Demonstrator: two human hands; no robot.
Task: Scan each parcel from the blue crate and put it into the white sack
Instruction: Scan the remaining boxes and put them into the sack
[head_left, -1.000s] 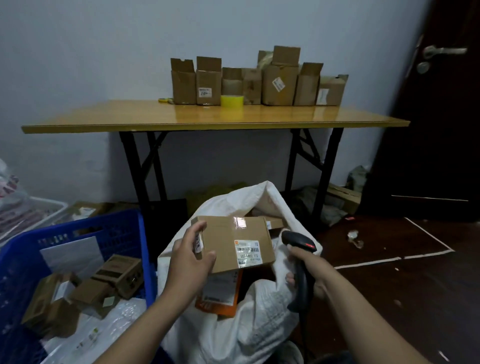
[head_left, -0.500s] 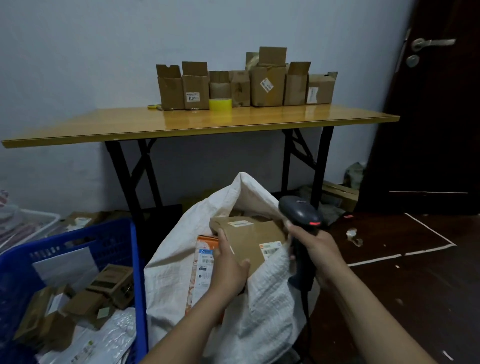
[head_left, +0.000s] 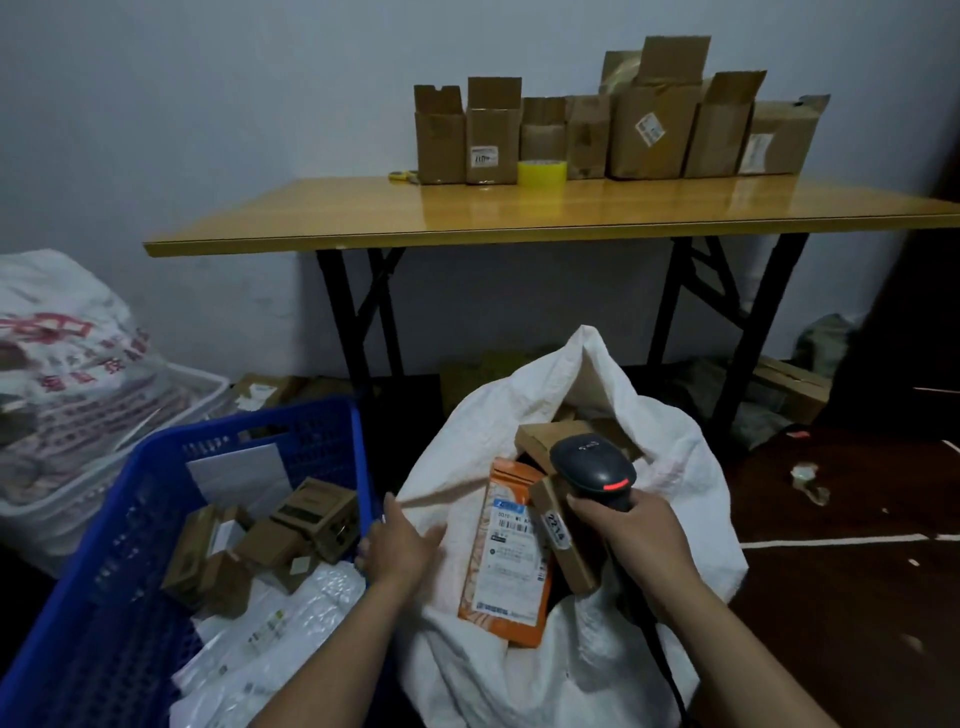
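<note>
Gripping the scanner (head_left: 592, 467), right hand (head_left: 631, 540) hangs over the white sack (head_left: 519, 410), which holds an orange parcel (head_left: 511, 556) and brown boxes (head_left: 550, 436). Left hand (head_left: 400, 551), fingers loose, lies at the sack's left edge. Blue crate (head_left: 93, 613), left of the sack, holds small boxes (head_left: 270, 545) and white mailers (head_left: 270, 618).

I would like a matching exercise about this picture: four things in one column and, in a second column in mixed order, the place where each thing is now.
Things
1. yellow roll of tape
2. black handheld scanner
3. orange flat mailer pouch
4. brown printed cardboard box

Places
A. inside the white woven sack
B. on the yellow wooden table
C. in the blue plastic crate
D. gripped by the right hand

Pairs: 1-B, 2-D, 3-A, 4-C.
</note>
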